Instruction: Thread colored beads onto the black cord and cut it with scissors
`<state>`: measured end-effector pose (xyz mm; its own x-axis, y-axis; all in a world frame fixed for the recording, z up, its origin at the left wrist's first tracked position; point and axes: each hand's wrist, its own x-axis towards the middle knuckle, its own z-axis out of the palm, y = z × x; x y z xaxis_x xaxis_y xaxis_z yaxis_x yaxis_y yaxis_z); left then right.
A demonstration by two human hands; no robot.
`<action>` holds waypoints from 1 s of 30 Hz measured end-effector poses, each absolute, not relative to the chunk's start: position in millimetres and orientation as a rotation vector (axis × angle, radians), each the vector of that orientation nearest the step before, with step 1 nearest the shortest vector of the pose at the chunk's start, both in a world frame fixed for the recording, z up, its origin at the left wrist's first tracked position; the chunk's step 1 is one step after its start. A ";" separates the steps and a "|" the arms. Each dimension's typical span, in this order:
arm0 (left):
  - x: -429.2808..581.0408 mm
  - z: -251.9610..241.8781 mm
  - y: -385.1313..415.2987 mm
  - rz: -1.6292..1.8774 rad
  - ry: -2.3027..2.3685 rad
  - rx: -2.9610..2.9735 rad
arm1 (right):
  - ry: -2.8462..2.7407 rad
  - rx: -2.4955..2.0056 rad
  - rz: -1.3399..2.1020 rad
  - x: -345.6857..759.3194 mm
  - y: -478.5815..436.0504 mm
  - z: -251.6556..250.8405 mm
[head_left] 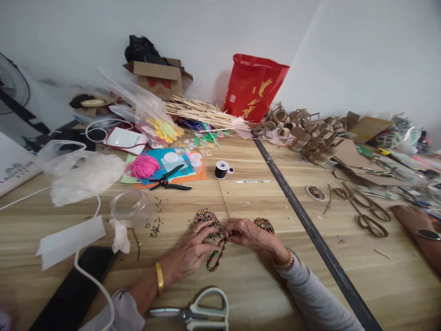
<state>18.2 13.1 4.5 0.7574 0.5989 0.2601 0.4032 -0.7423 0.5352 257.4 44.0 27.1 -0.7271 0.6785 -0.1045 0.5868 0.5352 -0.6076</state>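
Observation:
My left hand (pixel 191 250) curls over a strand of small multicoloured beads (pixel 216 262), thumb and fingers on either side of it. A coiled heap of the same beads (pixel 206 215) lies just beyond those fingers. Close beside it, my right hand (pixel 246 233) pinches a thin black cord (pixel 223 197) at the beads. That cord runs away from me to a black-and-white spool (pixel 222 170). Another bead coil (pixel 264 225) sits behind my right wrist. What lies between the pinching fingertips is partly hidden.
White-handled scissors (pixel 206 310) lie nearest me. A dark phone-like slab (pixel 74 287) and clear round container (pixel 128 204) are left. Farther back are black-handled pliers (pixel 168 179) and pink yarn (pixel 143 166). Another person's hand (pixel 411 220) rests at right, near bronze-coloured scissors (pixel 371 218).

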 end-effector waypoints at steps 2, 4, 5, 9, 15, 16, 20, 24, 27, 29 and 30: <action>17.9 4.7 13.0 0.571 0.764 2.496 | -2.631 -1.075 0.947 257.7 44.5 26.1; 17.7 5.2 12.7 0.562 0.766 2.494 | -2.630 -1.079 0.939 257.7 44.5 26.2; 17.5 5.5 12.6 0.558 0.766 2.494 | -2.629 -1.084 0.936 257.7 44.4 26.7; 16.3 7.8 11.4 0.547 0.769 2.485 | -2.620 -1.085 0.950 256.8 43.1 30.4; 14.2 10.0 9.3 0.549 0.779 2.459 | -2.593 -1.100 0.948 256.0 41.5 31.9; 13.8 10.0 9.0 0.550 0.779 2.457 | -2.591 -1.100 0.949 256.0 41.5 31.8; 12.1 10.1 8.2 0.554 0.769 2.454 | -2.595 -1.098 0.957 256.0 42.2 31.7; 11.5 11.1 7.7 0.508 0.785 2.451 | -2.617 -1.100 0.952 256.2 43.1 30.8; 11.7 11.4 7.5 0.480 0.796 2.443 | -2.615 -1.102 0.947 256.3 43.1 30.0; 11.7 10.9 7.5 0.484 0.799 2.435 | -2.605 -1.098 0.945 256.2 42.8 30.0; 11.7 10.6 7.5 0.487 0.801 2.432 | -2.602 -1.093 0.944 256.2 42.5 30.0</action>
<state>11.7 7.5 10.6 0.7594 0.6285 0.1679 0.4379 -0.6847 0.5826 256.2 42.5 30.0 -0.7182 0.6903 -0.0875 0.5857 0.5319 -0.6115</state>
